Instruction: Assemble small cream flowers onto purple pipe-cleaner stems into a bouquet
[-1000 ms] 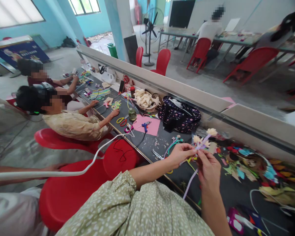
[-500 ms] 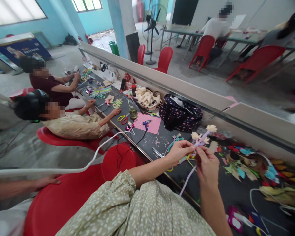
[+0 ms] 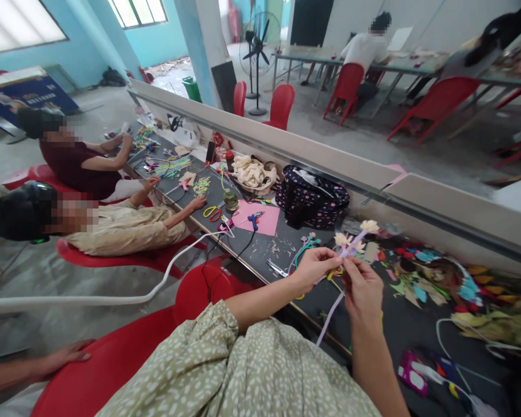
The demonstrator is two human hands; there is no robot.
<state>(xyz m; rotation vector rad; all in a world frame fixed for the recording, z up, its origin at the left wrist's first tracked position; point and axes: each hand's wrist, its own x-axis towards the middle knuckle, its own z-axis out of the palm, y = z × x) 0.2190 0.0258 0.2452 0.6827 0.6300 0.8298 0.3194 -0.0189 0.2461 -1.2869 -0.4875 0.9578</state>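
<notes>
Both of my hands meet over the dark table, pinching an artificial flower stem [image 3: 358, 240] with cream blossoms at its top. My left hand [image 3: 318, 266] is closed on the stem just below the blossoms. Right beside it, my right hand [image 3: 363, 284] also pinches the stem with thumb and fingers. From under the right hand a long lilac strip [image 3: 330, 319] hangs down towards my lap. Scissors [image 3: 278, 268] lie left of my left hand, near several teal and lilac stems [image 3: 304, 248]. My fingertips hide the exact spot being gripped.
A blue glue gun [image 3: 255, 219] rests on pink paper [image 3: 265, 219]. Behind it stands a dark patterned bag [image 3: 312, 197]. Coloured leaf pieces [image 3: 429, 278] are heaped at the right. Two people sit along the table; another person's hand [image 3: 72, 351] rests on a red chair [image 3: 108, 370].
The view has shifted slightly to the right, so the surroundings sit further left. Both hands keep their pinch on the flower stem, with little visible movement.
</notes>
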